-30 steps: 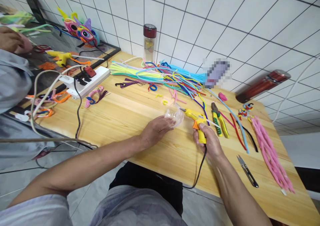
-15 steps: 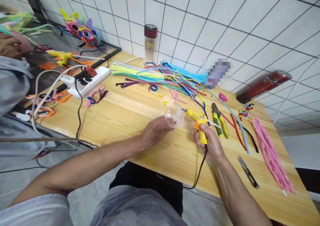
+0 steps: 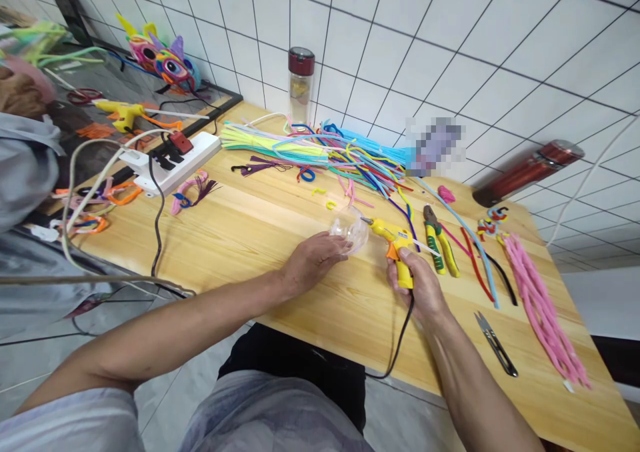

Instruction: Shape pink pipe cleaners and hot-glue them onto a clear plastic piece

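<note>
My left hand (image 3: 315,259) is closed on a clear plastic piece (image 3: 356,233), hollow and rounded, whose exact kind I cannot make out. A yellow glue gun (image 3: 397,242) with an orange trigger is gripped in my right hand (image 3: 420,282). Its metal nozzle points left and meets or nearly touches the edge of the clear piece. A white glue stick (image 3: 427,249) juts out of the gun's back, and a black cord hangs from its handle. Two small yellow bent pieces (image 3: 331,205) lie just beyond the clear piece.
Colourful pipe cleaners (image 3: 280,147) are heaped along the wall. Pliers (image 3: 440,242), thread snips (image 3: 495,343) and a pink bundle (image 3: 543,305) lie to the right. A glass bottle (image 3: 301,89) and red thermos (image 3: 527,172) stand behind. At left are a power strip (image 3: 195,159) and a co-worker's hand (image 3: 23,92).
The glue gun in my right hand has shifted very slightly left. My left hand and the clear piece stay in place. The co-worker's hand at far left has moved a little.
</note>
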Motion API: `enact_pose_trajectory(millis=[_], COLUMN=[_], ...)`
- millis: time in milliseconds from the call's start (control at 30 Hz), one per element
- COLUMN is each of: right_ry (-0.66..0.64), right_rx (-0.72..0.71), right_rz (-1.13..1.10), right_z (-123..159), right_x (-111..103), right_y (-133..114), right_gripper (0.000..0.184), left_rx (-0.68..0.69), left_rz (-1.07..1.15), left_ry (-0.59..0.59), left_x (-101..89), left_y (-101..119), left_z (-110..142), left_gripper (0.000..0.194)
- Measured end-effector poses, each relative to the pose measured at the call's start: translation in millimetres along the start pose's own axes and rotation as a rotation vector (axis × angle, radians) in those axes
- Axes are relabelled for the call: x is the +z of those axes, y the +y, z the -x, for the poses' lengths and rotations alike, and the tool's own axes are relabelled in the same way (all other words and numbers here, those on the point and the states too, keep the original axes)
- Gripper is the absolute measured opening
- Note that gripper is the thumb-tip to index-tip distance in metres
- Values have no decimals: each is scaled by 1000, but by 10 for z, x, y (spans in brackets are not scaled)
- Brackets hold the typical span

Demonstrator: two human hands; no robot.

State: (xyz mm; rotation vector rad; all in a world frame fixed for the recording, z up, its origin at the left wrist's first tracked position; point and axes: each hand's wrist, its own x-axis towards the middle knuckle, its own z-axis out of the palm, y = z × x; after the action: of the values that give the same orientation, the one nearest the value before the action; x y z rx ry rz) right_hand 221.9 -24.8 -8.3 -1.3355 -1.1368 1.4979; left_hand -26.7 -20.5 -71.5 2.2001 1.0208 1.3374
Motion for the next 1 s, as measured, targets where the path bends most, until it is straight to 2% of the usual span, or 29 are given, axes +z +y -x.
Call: enact_pose_trajectory(millis=[167,700,1000], right_ry=[10,5,-3], right_rx=[4,20,31], right_rz=[7,-36,-7], right_z=[-13,-23,-18], right_x=[3,28,-9], right_y=[2,-11,19], right_gripper=[42,44,43], left_rx=[81,70,-33], left_rz=[-42,-36,66], left_ry=[47,30,59], left_x=[-1,-5,0], left_y=[11,10,32], left_z=[-5,-8,-28], left_gripper=[23,23,22])
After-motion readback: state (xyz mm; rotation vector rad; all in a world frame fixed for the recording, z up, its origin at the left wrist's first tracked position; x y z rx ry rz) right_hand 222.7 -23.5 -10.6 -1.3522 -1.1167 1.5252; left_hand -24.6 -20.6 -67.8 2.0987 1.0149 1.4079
